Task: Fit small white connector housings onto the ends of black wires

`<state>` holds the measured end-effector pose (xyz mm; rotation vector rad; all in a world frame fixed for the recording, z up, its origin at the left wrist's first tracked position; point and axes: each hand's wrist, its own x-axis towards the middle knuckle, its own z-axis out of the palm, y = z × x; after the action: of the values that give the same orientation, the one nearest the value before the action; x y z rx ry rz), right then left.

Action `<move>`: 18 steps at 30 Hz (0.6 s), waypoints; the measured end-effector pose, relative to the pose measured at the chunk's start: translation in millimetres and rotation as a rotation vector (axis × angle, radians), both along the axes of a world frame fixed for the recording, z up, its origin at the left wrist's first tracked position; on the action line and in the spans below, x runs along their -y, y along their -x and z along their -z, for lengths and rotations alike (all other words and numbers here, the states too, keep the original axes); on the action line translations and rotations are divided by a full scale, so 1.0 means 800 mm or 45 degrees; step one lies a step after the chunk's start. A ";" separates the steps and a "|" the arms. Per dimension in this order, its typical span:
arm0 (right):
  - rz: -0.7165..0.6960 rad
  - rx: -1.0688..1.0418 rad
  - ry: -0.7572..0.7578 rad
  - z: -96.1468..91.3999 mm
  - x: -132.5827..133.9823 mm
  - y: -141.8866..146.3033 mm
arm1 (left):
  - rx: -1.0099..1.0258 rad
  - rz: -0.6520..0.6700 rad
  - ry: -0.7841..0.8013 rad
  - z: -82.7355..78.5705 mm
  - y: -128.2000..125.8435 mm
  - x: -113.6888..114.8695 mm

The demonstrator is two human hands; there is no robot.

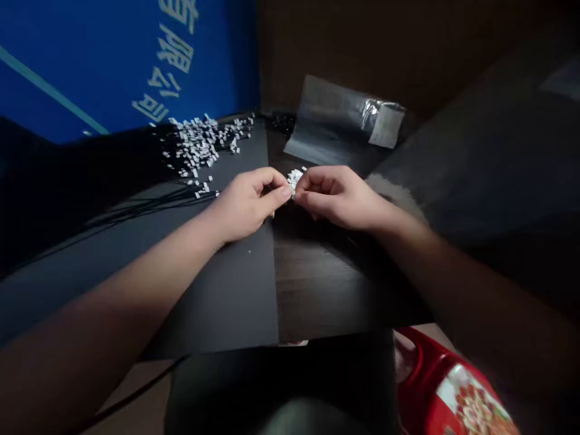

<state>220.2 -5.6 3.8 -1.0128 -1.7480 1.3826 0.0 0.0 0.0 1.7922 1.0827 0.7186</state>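
Two bare hands, the left hand [247, 202] and the right hand [338, 196], meet over a brown wooden worktop [321, 290] near the middle of the view, with a small clump of white pieces [295, 180] caught between them. The clump's long axis runs from about 1 o'clock to 7 o'clock. It lies at 3 o'clock from the left hand and at 9 o'clock from the right, touching both.

The left fingers [281, 192] are drawn in almost closed, with the forefinger tip pressing the clump's lower edge. The right fingers [306, 192] curl tightly around its other side and appear to cover slightly more of it, so the right hand seems the nearer by a small margin. No wide gap shows in either hand.

At 11 o'clock from the hands, a scattered pile of loose white pieces [202, 145] lies on a dark sheet [217, 290], with thin black wires [176, 202] beside it. A clear plastic bag [333, 118] with a white label sits at 1 o'clock. Farther off at 10 o'clock stands a blue board [136, 66] with white characters, and red packaging [446, 386] shows at 5 o'clock.
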 end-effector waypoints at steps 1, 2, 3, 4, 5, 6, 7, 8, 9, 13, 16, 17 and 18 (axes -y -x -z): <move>-0.006 -0.007 -0.001 0.001 0.000 0.000 | -0.001 -0.005 0.002 0.000 -0.001 0.000; -0.010 -0.013 -0.003 0.002 0.000 -0.001 | 0.000 -0.009 0.005 -0.001 -0.002 0.000; -0.013 -0.018 -0.004 0.002 -0.001 -0.001 | 0.001 -0.013 0.007 -0.001 -0.003 0.001; -0.015 -0.021 -0.005 0.003 -0.001 -0.002 | 0.004 -0.017 0.010 -0.001 -0.003 0.001; -0.016 -0.021 -0.008 0.004 -0.001 -0.002 | 0.008 -0.019 0.013 -0.001 -0.004 0.001; -0.015 -0.020 -0.009 0.005 -0.002 -0.002 | 0.014 -0.021 0.017 -0.001 -0.004 0.002; -0.013 -0.019 -0.009 0.005 -0.002 -0.002 | 0.018 -0.023 0.020 -0.001 -0.005 0.002; -0.009 -0.022 -0.007 0.006 -0.002 -0.002 | 0.022 -0.027 0.022 -0.001 -0.005 0.002; -0.005 -0.029 -0.004 0.006 -0.003 -0.001 | 0.027 -0.031 0.023 0.000 -0.005 0.002; 0.013 -0.062 0.036 0.005 -0.002 0.001 | 0.059 -0.033 0.029 0.001 -0.006 0.002; 0.031 -0.062 0.064 0.004 -0.002 0.002 | 0.075 -0.034 0.036 0.001 -0.006 0.002; 0.036 -0.063 0.067 0.004 -0.002 0.002 | 0.076 -0.036 0.039 0.001 -0.006 0.002; 0.040 -0.066 0.068 0.004 -0.002 0.002 | 0.077 -0.039 0.042 0.001 -0.006 0.002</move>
<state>218.8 -4.0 0.7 -1.0199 -1.6591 1.4296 4.6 -1.6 -0.9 1.7188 1.0782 0.7642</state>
